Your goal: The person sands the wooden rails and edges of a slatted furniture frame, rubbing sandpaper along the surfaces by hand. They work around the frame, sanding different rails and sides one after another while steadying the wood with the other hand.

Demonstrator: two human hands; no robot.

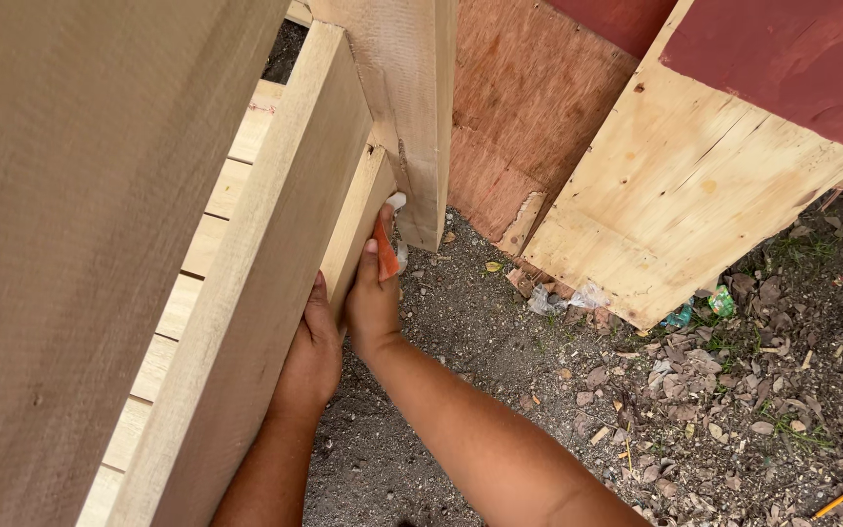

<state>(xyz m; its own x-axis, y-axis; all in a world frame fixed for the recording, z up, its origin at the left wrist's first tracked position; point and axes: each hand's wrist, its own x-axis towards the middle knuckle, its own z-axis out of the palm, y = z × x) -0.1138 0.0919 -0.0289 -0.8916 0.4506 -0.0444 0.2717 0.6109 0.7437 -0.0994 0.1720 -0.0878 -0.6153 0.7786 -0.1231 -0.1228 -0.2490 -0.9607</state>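
Observation:
My right hand point(375, 293) presses a small orange and white object point(387, 246), perhaps a marker or scraper, against the joint where a lower wooden rail point(358, 229) meets an upright wooden post point(412, 107). My left hand point(312, 346) grips the underside of a long pale wooden plank point(265, 263) that runs diagonally down the frame. Both hands are close together under the wooden frame. Part of the object is hidden by my fingers.
A broad pale panel point(80, 215) fills the left. Slats point(187, 273) show behind the plank. Reddish plywood point(529, 98) and a painted plywood sheet point(704, 176) lean at the back. Dirt ground with stones and litter point(714, 390) lies to the right.

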